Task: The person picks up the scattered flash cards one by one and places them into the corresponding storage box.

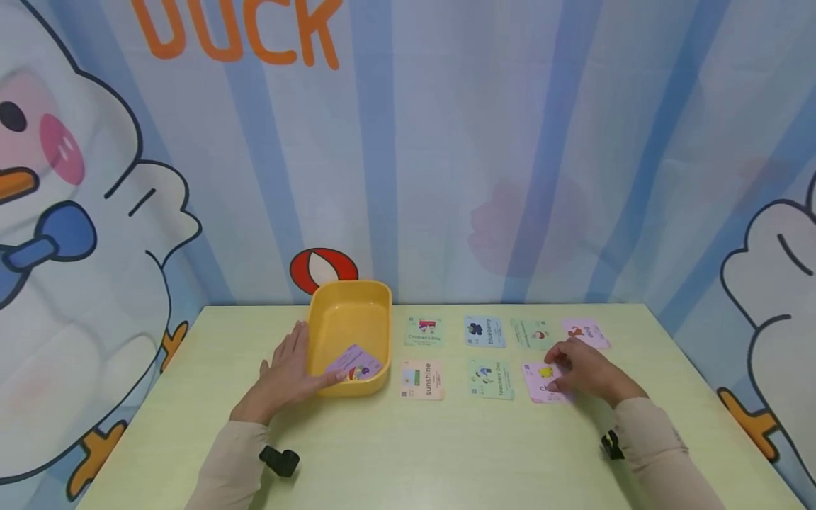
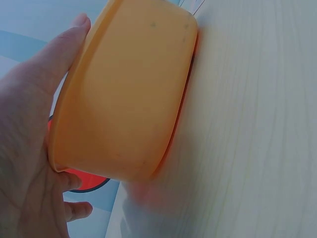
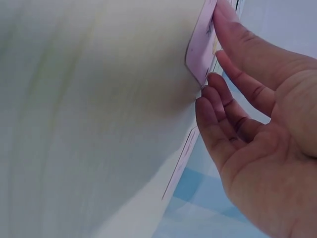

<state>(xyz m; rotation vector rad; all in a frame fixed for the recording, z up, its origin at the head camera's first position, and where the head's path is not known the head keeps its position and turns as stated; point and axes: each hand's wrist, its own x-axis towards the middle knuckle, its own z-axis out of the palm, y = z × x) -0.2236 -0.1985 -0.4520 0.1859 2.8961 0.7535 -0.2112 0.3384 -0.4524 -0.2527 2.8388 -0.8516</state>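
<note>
In the head view, my left hand (image 1: 285,370) rests against the near left corner of a yellow plastic tray (image 1: 319,319), thumb across its near rim and fingers along its left side. A purple picture card (image 1: 354,363) lies inside. The left wrist view shows the tray's outer wall (image 2: 126,94) beside the thumb. At the right, my right hand (image 1: 589,370) pinches a purple card with a yellow picture (image 1: 537,382) between thumb and index finger, covering its right part. In the right wrist view, the thumb is on this card (image 3: 199,49), the other fingers lightly bent.
Back row: a Children's Day card (image 1: 423,331), a blueberry card (image 1: 484,331), a green card (image 1: 528,333) and a purple dog card (image 1: 585,331). Nearer lie a sunshine card (image 1: 422,380) and a teachers' Day card (image 1: 491,380). A printed curtain (image 1: 433,142) hangs behind the table (image 1: 408,460).
</note>
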